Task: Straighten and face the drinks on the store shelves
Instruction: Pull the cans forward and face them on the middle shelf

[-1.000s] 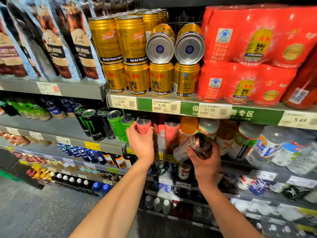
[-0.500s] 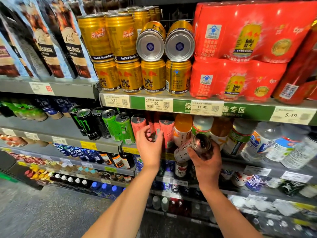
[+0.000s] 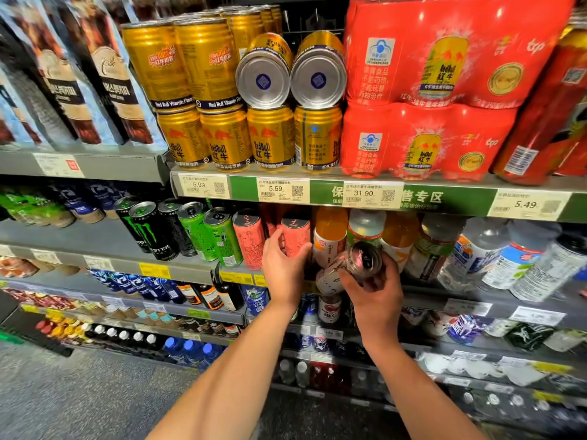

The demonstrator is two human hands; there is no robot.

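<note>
Drinks status: right hand wraps a pale slim can, fingers curled round its upper body, held off the shelf in front of the orange bottles. Can's long axis is tilted hard, top end up and toward the viewer's right, base down-left; pull-tab top faces out at the aisle, not up.

Left hand, just left of that grip, has fingers curled on the side of a pink can standing upright at the shelf's front edge. A second pink can stands one slot further left, upright, with a dark gap between the two; whether a can sits deep in the gap, cannot tell.

Further left of the grips: two green cans, then black Monster cans, all upright, rows packed side to side.

Right of the held can: orange bottles, then clear water bottles, blurred, leaning in the wide-angle view.

Above the grips, shelf lip with price tags overhangs the can tops closely, so little headroom. On that upper shelf, gold Red Bull cans stacked; two gold cans lie on their sides, bases facing out. Red multipacks to the right.

Below the grips, lower shelves of small bottles, blurred.
</note>
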